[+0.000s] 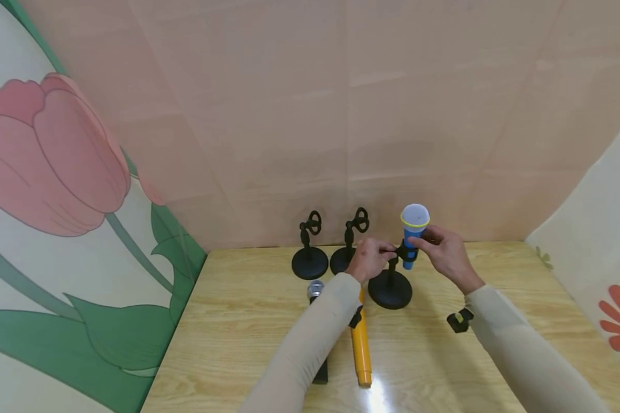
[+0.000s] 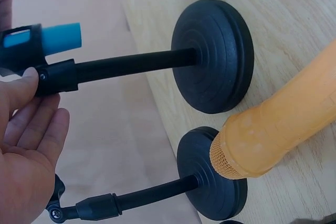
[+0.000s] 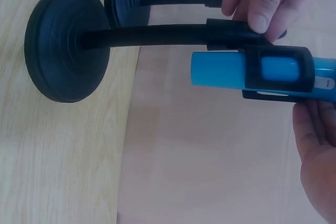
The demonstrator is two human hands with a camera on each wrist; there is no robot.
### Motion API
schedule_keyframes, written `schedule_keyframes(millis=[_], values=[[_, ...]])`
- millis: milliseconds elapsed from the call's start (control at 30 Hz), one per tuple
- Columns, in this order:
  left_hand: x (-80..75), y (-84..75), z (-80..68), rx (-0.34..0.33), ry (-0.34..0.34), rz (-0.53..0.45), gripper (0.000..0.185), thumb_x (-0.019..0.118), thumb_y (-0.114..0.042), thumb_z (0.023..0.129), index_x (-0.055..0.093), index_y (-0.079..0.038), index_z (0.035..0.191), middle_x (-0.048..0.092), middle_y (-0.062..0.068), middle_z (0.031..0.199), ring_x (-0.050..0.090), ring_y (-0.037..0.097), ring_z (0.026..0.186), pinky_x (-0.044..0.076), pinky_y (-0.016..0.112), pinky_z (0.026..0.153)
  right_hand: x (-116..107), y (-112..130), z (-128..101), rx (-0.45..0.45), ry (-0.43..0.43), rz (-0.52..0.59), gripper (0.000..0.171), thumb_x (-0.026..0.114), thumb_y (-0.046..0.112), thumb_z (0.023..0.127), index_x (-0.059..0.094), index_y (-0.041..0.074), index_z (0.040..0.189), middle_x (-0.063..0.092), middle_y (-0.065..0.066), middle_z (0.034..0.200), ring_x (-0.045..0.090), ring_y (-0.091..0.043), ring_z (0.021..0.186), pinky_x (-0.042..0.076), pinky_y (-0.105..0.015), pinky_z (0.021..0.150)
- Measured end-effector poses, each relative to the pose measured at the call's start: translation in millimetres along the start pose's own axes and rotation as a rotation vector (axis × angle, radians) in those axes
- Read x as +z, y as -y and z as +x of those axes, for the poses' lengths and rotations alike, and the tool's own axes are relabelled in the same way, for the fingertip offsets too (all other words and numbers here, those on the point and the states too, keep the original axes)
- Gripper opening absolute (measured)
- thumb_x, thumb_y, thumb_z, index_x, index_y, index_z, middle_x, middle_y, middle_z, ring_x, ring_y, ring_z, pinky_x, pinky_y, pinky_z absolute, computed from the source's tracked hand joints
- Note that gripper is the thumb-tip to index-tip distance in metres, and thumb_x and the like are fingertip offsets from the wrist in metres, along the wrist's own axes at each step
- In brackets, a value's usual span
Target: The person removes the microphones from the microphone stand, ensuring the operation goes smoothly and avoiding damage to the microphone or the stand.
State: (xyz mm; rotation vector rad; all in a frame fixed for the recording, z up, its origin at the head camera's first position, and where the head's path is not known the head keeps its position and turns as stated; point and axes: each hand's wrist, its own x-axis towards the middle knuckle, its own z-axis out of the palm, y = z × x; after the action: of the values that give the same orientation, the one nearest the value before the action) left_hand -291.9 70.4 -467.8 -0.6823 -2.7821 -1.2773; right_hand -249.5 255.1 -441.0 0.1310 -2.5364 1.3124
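A blue microphone (image 1: 414,221) with a white head and yellow ring stands nearly upright in the ring clip (image 3: 305,72) of a black microphone stand (image 1: 390,290). Its blue lower end (image 3: 216,70) sticks out below the clip. My right hand (image 1: 448,256) grips the microphone from the right, with fingers close against the clip. From the other side my left hand (image 1: 368,261) pinches the top of the stand, just under the clip; the left wrist view shows thumb and fingers (image 2: 42,124) at that joint. The stand's round base (image 2: 212,56) is on the table.
Two more black stands, one at the left (image 1: 310,261) and one in the middle (image 1: 343,259), hold no microphone. An orange microphone (image 1: 361,355) and a black one with a silver head (image 1: 316,288) lie under my left forearm. A pink-beige covered wall (image 1: 268,143) rises behind the table.
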Motion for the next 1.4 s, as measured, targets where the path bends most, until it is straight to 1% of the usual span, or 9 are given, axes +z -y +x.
schedule_keyframes(millis=[333, 500, 533, 600, 667, 733, 833, 1167, 1400], values=[[-0.7, 0.1, -0.8, 0.001, 0.002, -0.002, 0.01, 0.075, -0.02, 0.091, 0.082, -0.018, 0.099, 0.074, -0.012, 0.096, 0.065, -0.001, 0.085, 0.049, 0.012, 0.071, -1, 3, 1, -0.007, -0.003, 0.003, 0.049, 0.068, 0.034, 0.097, 0.064, -0.007, 0.123, 0.068, -0.028, 0.115, 0.065, -0.044, 0.104, 0.051, -0.06, 0.087], [-1.7, -0.2, -0.7, -0.011, 0.006, -0.003, 0.01, 0.075, -0.02, 0.091, 0.082, -0.018, 0.099, 0.074, -0.011, 0.095, 0.065, -0.001, 0.085, 0.05, 0.013, 0.072, -1, 3, 1, -0.022, -0.009, -0.008, 0.047, 0.068, 0.034, 0.097, 0.065, -0.006, 0.122, 0.069, -0.027, 0.113, 0.066, -0.043, 0.102, 0.051, -0.058, 0.086], [-1.8, -0.2, -0.6, -0.013, 0.007, -0.003, 0.01, 0.075, -0.02, 0.091, 0.082, -0.018, 0.099, 0.074, -0.011, 0.095, 0.065, -0.001, 0.085, 0.05, 0.012, 0.071, -1, 3, 1, -0.024, -0.011, -0.012, 0.047, 0.068, 0.033, 0.097, 0.065, -0.006, 0.121, 0.069, -0.027, 0.112, 0.067, -0.042, 0.101, 0.053, -0.053, 0.084], [-1.8, -0.5, -0.5, -0.015, 0.008, -0.001, 0.01, 0.075, -0.02, 0.091, 0.082, -0.018, 0.099, 0.075, -0.011, 0.094, 0.065, -0.001, 0.084, 0.05, 0.012, 0.071, -2, 3, 1, -0.028, -0.01, -0.014, 0.047, 0.068, 0.033, 0.097, 0.065, -0.006, 0.122, 0.069, -0.027, 0.112, 0.067, -0.042, 0.101, 0.054, -0.048, 0.083], [-1.6, -0.8, -0.5, -0.017, 0.008, 0.0, 0.01, 0.075, -0.02, 0.091, 0.082, -0.018, 0.099, 0.075, -0.012, 0.094, 0.065, -0.002, 0.083, 0.049, 0.012, 0.071, -2, 4, 1, -0.035, -0.011, -0.015, 0.046, 0.068, 0.032, 0.097, 0.066, -0.006, 0.121, 0.069, -0.027, 0.112, 0.067, -0.041, 0.101, 0.054, -0.035, 0.081], [-1.4, -1.1, -0.7, -0.018, 0.008, -0.001, 0.01, 0.076, -0.021, 0.091, 0.082, -0.018, 0.098, 0.075, -0.012, 0.093, 0.064, -0.003, 0.083, 0.049, 0.011, 0.071, -3, 4, 2, -0.04, -0.011, -0.014, 0.045, 0.069, 0.031, 0.097, 0.066, -0.006, 0.121, 0.069, -0.027, 0.111, 0.067, -0.04, 0.101, 0.051, -0.022, 0.077], [-1.3, -1.3, -1.0, -0.017, 0.01, -0.007, 0.01, 0.076, -0.021, 0.091, 0.082, -0.018, 0.098, 0.075, -0.012, 0.093, 0.064, -0.003, 0.082, 0.049, 0.011, 0.071, -4, 5, 2, -0.051, -0.016, -0.014, 0.043, 0.069, 0.03, 0.096, 0.067, -0.006, 0.119, 0.07, -0.026, 0.109, 0.067, -0.039, 0.099, 0.044, -0.011, 0.072], [-1.6, 0.1, -1.1, 0.001, 0.009, -0.002, 0.01, 0.075, -0.021, 0.091, 0.082, -0.018, 0.099, 0.075, -0.011, 0.093, 0.064, -0.003, 0.083, 0.048, 0.01, 0.071, -6, 8, 3, -0.07, -0.019, -0.024, 0.041, 0.069, 0.03, 0.096, 0.068, -0.005, 0.118, 0.071, -0.025, 0.109, 0.067, -0.038, 0.098, 0.044, -0.01, 0.07], [-2.2, -1.7, -1.3, -0.007, 0.006, 0.0, 0.01, 0.075, -0.021, 0.091, 0.082, -0.018, 0.098, 0.075, -0.011, 0.093, 0.064, -0.004, 0.083, 0.048, 0.009, 0.072, -8, 11, 4, -0.084, -0.024, -0.032, 0.04, 0.069, 0.029, 0.097, 0.068, -0.005, 0.118, 0.071, -0.024, 0.107, 0.066, -0.037, 0.097, 0.044, -0.01, 0.071]])
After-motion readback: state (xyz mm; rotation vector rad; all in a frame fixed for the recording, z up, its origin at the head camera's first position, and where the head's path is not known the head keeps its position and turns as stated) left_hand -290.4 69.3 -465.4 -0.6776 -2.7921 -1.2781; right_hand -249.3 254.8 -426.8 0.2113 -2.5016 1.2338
